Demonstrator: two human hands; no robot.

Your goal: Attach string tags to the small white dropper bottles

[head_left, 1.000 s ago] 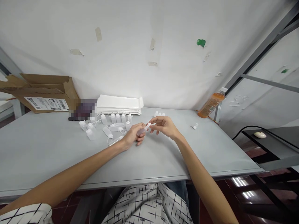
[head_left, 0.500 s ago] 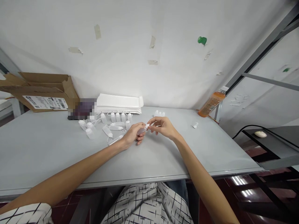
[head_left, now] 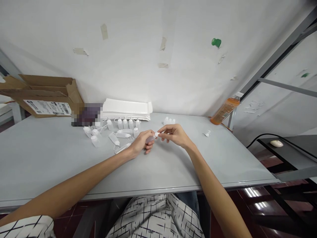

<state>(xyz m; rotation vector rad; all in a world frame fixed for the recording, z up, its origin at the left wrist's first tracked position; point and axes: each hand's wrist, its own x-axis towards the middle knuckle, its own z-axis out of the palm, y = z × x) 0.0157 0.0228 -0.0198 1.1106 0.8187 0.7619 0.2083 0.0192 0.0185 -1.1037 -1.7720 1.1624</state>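
Around a small translucent squeeze bottle [head_left: 150,139], my left hand [head_left: 142,142] is closed above the middle of the table. The bottle's white cap [head_left: 156,134] points right. My right hand [head_left: 176,135] pinches at the tip of this cap with thumb and forefinger; the exact contact is too small to make out. To the left, several similar squeeze bottles stand, such as this upright one [head_left: 125,124], and others lie on their sides, like this one [head_left: 114,138]. Thin white strips link caps to some of them.
White flat sheets [head_left: 126,108] are stacked against the wall. An open cardboard box [head_left: 47,97] stands at the back left beside a blurred dark item [head_left: 89,114]. Small white pieces [head_left: 169,121] sit behind my right hand, another [head_left: 207,133] further right. An orange drink bottle [head_left: 225,110] leans at the right.
My right fingertips have shifted slightly right along the cap, towards its tip. My left hand and the bottle stay nearly still. The view has tilted a little.
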